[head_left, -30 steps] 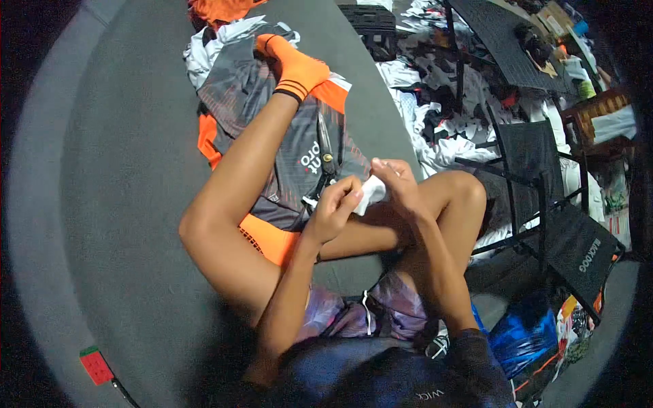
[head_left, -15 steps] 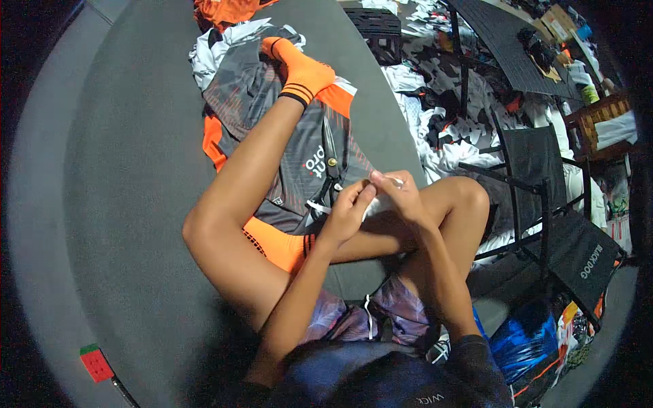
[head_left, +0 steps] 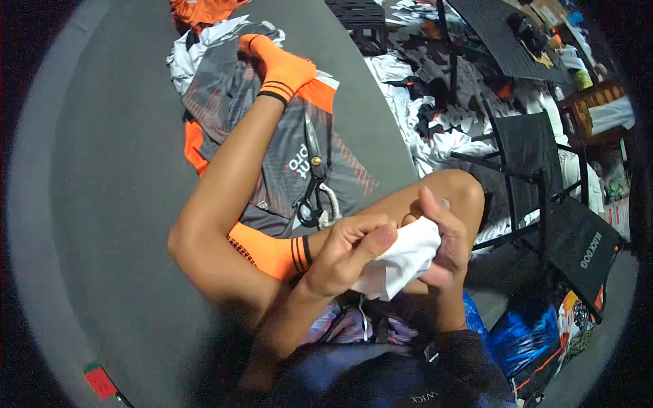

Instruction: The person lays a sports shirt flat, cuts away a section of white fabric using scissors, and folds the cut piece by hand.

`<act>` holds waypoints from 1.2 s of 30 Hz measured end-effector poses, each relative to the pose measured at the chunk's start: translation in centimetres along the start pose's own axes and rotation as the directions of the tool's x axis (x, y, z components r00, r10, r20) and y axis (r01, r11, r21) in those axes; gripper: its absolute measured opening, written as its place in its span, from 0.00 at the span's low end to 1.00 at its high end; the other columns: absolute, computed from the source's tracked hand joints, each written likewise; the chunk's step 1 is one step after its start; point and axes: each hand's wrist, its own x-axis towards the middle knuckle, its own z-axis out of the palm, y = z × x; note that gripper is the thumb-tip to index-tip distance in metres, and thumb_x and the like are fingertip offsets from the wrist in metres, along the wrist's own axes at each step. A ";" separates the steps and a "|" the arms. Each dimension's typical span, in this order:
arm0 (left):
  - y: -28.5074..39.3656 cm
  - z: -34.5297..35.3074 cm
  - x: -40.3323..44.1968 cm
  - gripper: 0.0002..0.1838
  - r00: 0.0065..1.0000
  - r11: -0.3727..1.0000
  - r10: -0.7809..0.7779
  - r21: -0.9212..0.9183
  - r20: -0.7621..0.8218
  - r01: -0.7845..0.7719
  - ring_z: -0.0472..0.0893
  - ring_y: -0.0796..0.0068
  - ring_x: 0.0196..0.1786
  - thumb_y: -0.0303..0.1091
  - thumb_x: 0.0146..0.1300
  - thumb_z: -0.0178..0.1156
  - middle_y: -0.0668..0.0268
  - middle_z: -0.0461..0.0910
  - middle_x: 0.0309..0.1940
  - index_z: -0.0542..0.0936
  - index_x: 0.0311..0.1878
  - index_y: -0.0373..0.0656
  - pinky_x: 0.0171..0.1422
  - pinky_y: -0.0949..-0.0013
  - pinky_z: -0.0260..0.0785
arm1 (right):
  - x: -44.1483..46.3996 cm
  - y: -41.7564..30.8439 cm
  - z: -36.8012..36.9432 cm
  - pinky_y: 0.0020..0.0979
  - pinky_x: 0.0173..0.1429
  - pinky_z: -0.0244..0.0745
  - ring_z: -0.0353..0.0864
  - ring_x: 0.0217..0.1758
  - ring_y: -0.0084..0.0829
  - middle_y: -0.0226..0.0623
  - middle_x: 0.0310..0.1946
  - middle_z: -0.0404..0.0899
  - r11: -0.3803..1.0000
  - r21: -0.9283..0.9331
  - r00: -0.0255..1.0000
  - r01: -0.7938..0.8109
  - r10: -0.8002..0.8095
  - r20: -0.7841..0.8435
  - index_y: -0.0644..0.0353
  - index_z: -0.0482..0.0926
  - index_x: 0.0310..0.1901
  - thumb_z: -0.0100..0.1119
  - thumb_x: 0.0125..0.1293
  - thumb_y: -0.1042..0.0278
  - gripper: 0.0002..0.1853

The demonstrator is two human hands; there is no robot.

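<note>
Between my two hands, raised above my lap, is a crumpled piece of white cloth (head_left: 405,262). My left hand (head_left: 347,255) is closed on its left side, thumb lying over curled fingers. On the other side, my right hand (head_left: 447,238) holds the cloth against its palm; the thumb points up and the fingers are partly hidden. A pair of scissors (head_left: 315,163) with black handles and white cord around one loop rests on a dark grey printed jersey (head_left: 282,180) with orange parts, beyond my hands.
My legs, in orange socks (head_left: 279,71), lie folded around the jersey on a grey mat (head_left: 122,204). Orange fabric (head_left: 204,10) is at the top. To the right are black folding chairs (head_left: 527,146), heaped fabric scraps (head_left: 445,146) and a blue plastic bag (head_left: 520,336).
My hands have come closer to the camera and lower, bringing the white cloth into fuller view. My right thumb has lifted. The scissors' handles are now uncovered, and the whole view has shifted slightly.
</note>
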 end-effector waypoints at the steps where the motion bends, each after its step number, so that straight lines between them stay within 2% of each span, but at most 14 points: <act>1: -0.2 -0.2 0.2 0.16 1.000 1.000 -0.005 -0.005 0.013 0.005 0.63 0.90 0.30 0.40 0.69 0.51 0.78 0.66 0.23 0.73 0.27 0.39 0.34 0.80 0.56 | 0.1 -0.2 -0.2 0.23 0.25 0.68 0.73 0.22 0.20 0.28 0.22 0.75 0.999 0.019 0.995 -0.032 0.030 0.098 0.57 0.74 0.29 0.55 0.64 0.52 0.16; 4: -1.3 -2.8 0.3 0.16 0.996 0.995 0.039 0.090 0.086 -0.047 0.68 0.87 0.30 0.42 0.69 0.49 0.73 0.72 0.27 0.75 0.32 0.38 0.36 0.80 0.60 | 1.4 -0.3 -1.0 0.24 0.27 0.69 0.74 0.23 0.21 0.29 0.24 0.76 0.992 0.046 0.946 -0.119 0.100 0.308 0.59 0.75 0.32 0.56 0.63 0.50 0.18; 5: -1.8 -3.4 0.4 0.16 0.996 0.994 0.036 0.096 0.080 -0.044 0.68 0.87 0.30 0.42 0.69 0.49 0.73 0.72 0.27 0.75 0.32 0.38 0.36 0.80 0.60 | 2.2 -0.3 -1.7 0.25 0.28 0.69 0.74 0.24 0.21 0.29 0.25 0.76 0.992 -0.102 0.956 -0.071 0.097 0.277 0.60 0.76 0.33 0.56 0.63 0.49 0.19; 7: -3.2 -4.2 1.0 0.17 0.994 0.960 0.038 0.280 -0.103 -0.008 0.66 0.87 0.31 0.42 0.70 0.49 0.76 0.70 0.26 0.74 0.32 0.39 0.36 0.79 0.59 | 3.9 0.2 -3.1 0.25 0.30 0.70 0.74 0.25 0.20 0.29 0.27 0.77 0.919 -0.393 0.971 0.016 0.079 0.225 0.61 0.76 0.36 0.57 0.62 0.47 0.21; 8: -3.7 -4.6 1.2 0.17 0.980 0.931 0.051 0.363 -0.193 0.023 0.65 0.87 0.31 0.42 0.70 0.48 0.77 0.68 0.25 0.74 0.31 0.39 0.36 0.79 0.58 | 4.5 0.9 -3.7 0.25 0.30 0.70 0.74 0.25 0.20 0.29 0.27 0.77 0.920 -0.391 0.969 0.012 0.085 0.231 0.61 0.76 0.36 0.57 0.62 0.47 0.21; 11: -4.9 -5.9 1.6 0.18 0.960 0.970 -0.011 0.228 -0.279 0.077 0.70 0.86 0.34 0.44 0.71 0.46 0.74 0.73 0.29 0.75 0.35 0.39 0.39 0.79 0.61 | 5.9 2.5 -5.7 0.26 0.32 0.70 0.74 0.28 0.19 0.28 0.28 0.77 0.757 -0.589 0.951 0.282 -0.140 0.275 0.63 0.76 0.39 0.58 0.63 0.50 0.20; 16: -5.0 -5.3 1.8 0.18 0.886 0.990 -0.070 0.078 -0.459 0.118 0.68 0.88 0.33 0.47 0.70 0.48 0.76 0.71 0.28 0.74 0.33 0.42 0.38 0.80 0.60 | 5.4 2.5 -4.5 0.23 0.33 0.69 0.73 0.30 0.17 0.26 0.29 0.76 0.612 -0.722 0.938 0.324 -0.111 0.327 0.62 0.75 0.38 0.59 0.63 0.54 0.17; 17: -4.8 -5.3 1.6 0.18 0.884 0.990 -0.074 0.076 -0.461 0.122 0.68 0.88 0.33 0.47 0.70 0.48 0.76 0.71 0.28 0.74 0.33 0.42 0.38 0.80 0.60 | 5.5 2.3 -4.8 0.23 0.37 0.69 0.73 0.33 0.19 0.28 0.31 0.76 0.640 -0.731 0.963 0.235 -0.050 0.265 0.62 0.74 0.41 0.59 0.62 0.56 0.17; 19: -4.0 -5.5 1.4 0.19 0.973 0.967 -0.052 0.230 -0.224 0.105 0.65 0.88 0.31 0.49 0.68 0.50 0.77 0.68 0.26 0.73 0.31 0.42 0.35 0.80 0.59 | 5.5 1.8 -5.4 0.25 0.45 0.69 0.74 0.40 0.22 0.30 0.36 0.76 0.674 -0.737 0.988 0.053 0.073 0.138 0.63 0.72 0.46 0.59 0.61 0.59 0.18; 20: -3.8 -5.6 1.3 0.20 0.994 0.950 -0.051 0.302 -0.098 0.079 0.64 0.88 0.30 0.50 0.67 0.51 0.78 0.66 0.25 0.72 0.30 0.42 0.34 0.81 0.58 | 5.5 1.8 -5.5 0.25 0.45 0.69 0.74 0.40 0.22 0.30 0.36 0.76 0.671 -0.740 0.988 0.051 0.073 0.134 0.63 0.72 0.46 0.59 0.61 0.59 0.18; 23: -3.2 -5.9 1.0 0.16 0.995 0.937 -0.084 0.334 -0.058 0.098 0.62 0.90 0.29 0.47 0.67 0.52 0.78 0.65 0.26 0.70 0.32 0.44 0.32 0.82 0.54 | 5.6 2.5 -5.6 0.20 0.34 0.68 0.73 0.32 0.15 0.27 0.30 0.76 0.756 -0.634 0.977 0.163 -0.034 0.211 0.62 0.75 0.39 0.59 0.63 0.58 0.14; 29: -4.1 -7.2 0.8 0.12 0.999 0.950 -0.050 0.309 -0.017 0.053 0.63 0.89 0.31 0.41 0.66 0.54 0.77 0.65 0.27 0.70 0.34 0.44 0.33 0.81 0.55 | 4.9 2.3 -4.3 0.21 0.35 0.69 0.74 0.32 0.17 0.28 0.31 0.77 0.793 -0.604 0.987 0.085 0.017 0.161 0.62 0.75 0.41 0.60 0.62 0.58 0.15; 32: -4.4 -7.0 0.8 0.08 0.997 0.985 -0.034 0.166 -0.064 0.044 0.65 0.89 0.33 0.37 0.65 0.54 0.76 0.67 0.28 0.70 0.38 0.43 0.35 0.81 0.57 | 5.0 2.2 -4.5 0.21 0.35 0.69 0.74 0.33 0.19 0.28 0.32 0.76 0.807 -0.588 0.992 0.056 0.023 0.126 0.62 0.74 0.42 0.60 0.61 0.58 0.16; 36: -4.4 -6.0 1.2 0.08 0.994 0.987 0.051 0.156 -0.099 -0.035 0.66 0.89 0.34 0.36 0.65 0.54 0.74 0.68 0.30 0.69 0.40 0.42 0.38 0.81 0.59 | 5.4 2.1 -5.2 0.21 0.37 0.69 0.74 0.33 0.19 0.28 0.33 0.76 0.733 -0.649 0.970 0.204 -0.059 0.237 0.62 0.74 0.43 0.61 0.59 0.58 0.17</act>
